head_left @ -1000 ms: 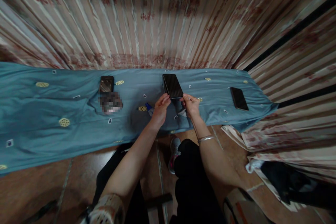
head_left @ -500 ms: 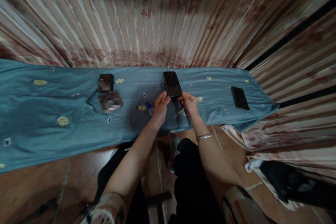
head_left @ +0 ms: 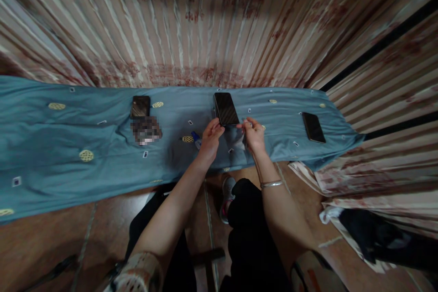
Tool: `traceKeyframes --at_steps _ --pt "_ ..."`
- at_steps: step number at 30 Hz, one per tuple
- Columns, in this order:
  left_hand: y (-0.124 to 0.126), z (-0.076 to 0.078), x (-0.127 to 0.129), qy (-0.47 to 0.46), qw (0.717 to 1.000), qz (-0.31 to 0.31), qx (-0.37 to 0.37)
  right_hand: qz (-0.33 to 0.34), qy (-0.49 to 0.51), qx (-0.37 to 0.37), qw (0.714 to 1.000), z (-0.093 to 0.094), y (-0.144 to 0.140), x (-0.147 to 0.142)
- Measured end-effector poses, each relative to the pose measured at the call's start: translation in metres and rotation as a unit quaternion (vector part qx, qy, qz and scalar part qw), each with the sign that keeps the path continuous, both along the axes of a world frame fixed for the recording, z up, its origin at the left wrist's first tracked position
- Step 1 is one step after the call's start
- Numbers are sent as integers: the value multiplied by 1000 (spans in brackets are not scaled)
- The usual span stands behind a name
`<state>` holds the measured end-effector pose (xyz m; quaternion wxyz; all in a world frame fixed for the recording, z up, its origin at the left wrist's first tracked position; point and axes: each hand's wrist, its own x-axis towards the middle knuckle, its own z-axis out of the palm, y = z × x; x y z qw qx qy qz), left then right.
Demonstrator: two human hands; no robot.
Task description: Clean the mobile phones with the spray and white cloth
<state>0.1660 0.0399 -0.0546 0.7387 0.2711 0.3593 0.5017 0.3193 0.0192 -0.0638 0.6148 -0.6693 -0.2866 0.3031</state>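
A black smartphone (head_left: 226, 109) lies screen up in the middle of the blue cloth, slightly slanted. My left hand (head_left: 211, 139) grips its lower left corner, thumb and fingers closed at the edge. Close to the lower right corner is my right hand (head_left: 253, 134), its fingers pinched together. Whatever is between them, if anything, is too small to make out. A pale, shiny scrap (head_left: 239, 141) shows beneath the right fingers. Beside my left wrist lies a blue-capped item (head_left: 195, 137), partly covered by the hand.
The blue patterned cloth (head_left: 112, 164) covers a long, narrow surface. A dark phone (head_left: 140, 106) lies on the left above a blurred-out item (head_left: 146, 130). Another black phone (head_left: 314, 127) is at the right. A pleated curtain (head_left: 205, 32) hangs behind.
My right hand has shifted slightly right, away from the phone's lower right corner. My left hand stays at the lower left corner. The whole view has shifted a little.
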Motion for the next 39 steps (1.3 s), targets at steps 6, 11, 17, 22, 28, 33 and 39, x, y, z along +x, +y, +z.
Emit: traceKeyframes --at_steps 6,11,17,22,28,33,39 --pt "-18 0 -11 49 992 -68 92 26 156 69 985 28 -15 -40" --pt "-24 2 -37 116 979 -113 125 102 180 93 974 37 -19 -70" --pt "-21 4 -72 170 975 -81 118 179 137 93 970 32 -19 -100" --pt "-21 7 -87 122 991 -45 42 169 19 76 982 15 -10 -107" --pt "-14 15 -120 84 996 30 13 198 -212 -53 956 6 -5 -106" --pt "-4 12 -156 110 991 70 39 317 -446 -128 827 10 -10 -128" --pt "-1 11 -184 138 984 94 59 321 -328 -97 883 13 1 -134"
